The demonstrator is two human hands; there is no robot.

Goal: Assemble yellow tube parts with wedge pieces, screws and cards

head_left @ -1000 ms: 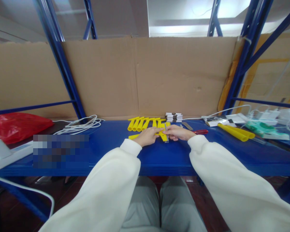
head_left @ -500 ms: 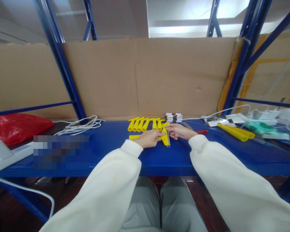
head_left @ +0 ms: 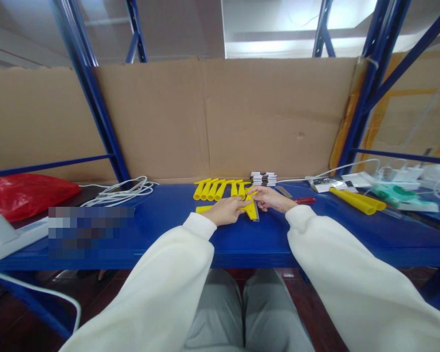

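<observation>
My left hand (head_left: 225, 210) is closed around a yellow scraper (head_left: 251, 211), whose handle runs out to the left beneath my palm. A thin metal blade (head_left: 256, 213) lines the right edge of the scraper's wide head. At the far end of that head, my right hand (head_left: 267, 197) has its fingers bent and pinched on the yellow plastic by the blade. Whether a small part sits between those fingertips I cannot make out. Behind my hands, several yellow scrapers (head_left: 215, 189) with hollow round handles lie in a row.
Small white-and-dark boxes (head_left: 263, 179) are stacked at the back. A flat metal strip (head_left: 284, 191) and a red-handled tool (head_left: 305, 200) lie right of my hand. Two yellow handles (head_left: 356, 199) rest farther right. White cables (head_left: 124, 191) and a red bag (head_left: 29, 194) are at left.
My right fingers have shifted slightly at the far end of the scraper's head, drawing closer together. My left hand keeps its hold and stays in place.
</observation>
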